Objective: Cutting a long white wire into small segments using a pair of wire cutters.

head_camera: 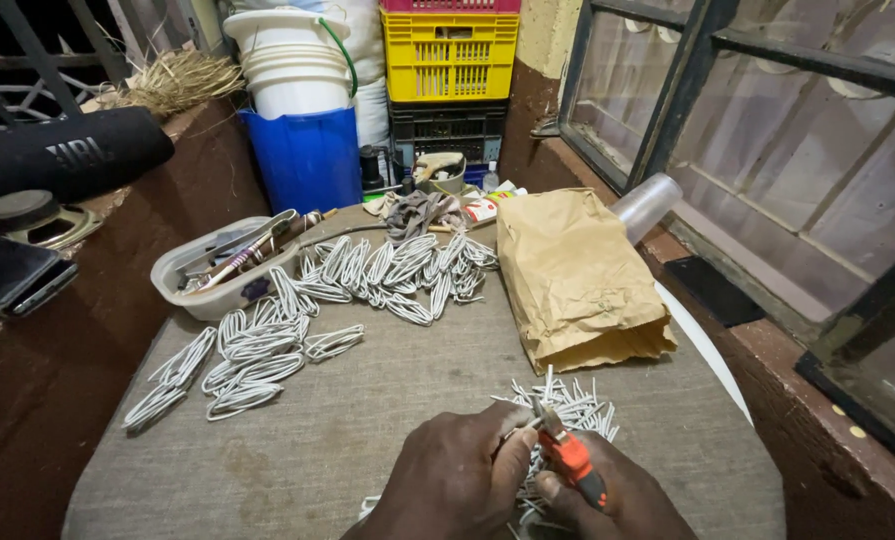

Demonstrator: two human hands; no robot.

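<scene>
Low at the near edge of the worktop (367, 420), the left hand (457, 480) curls, fingers pinching a white wire piece (527, 428). The right hand (617, 500) grips orange-handled pliers (567, 455), whose tip meets that wire above a pile of cut wire pieces (577, 410).

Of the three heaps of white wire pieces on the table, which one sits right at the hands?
The heap of short cut pieces at bottom centre, under the pliers; the two heaps of folded loops lie farther up the table.

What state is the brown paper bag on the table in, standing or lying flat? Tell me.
Lying flat. The brown paper bag rests on its broad side on the grey cloth-covered table, with its folded end towards the person.
</scene>
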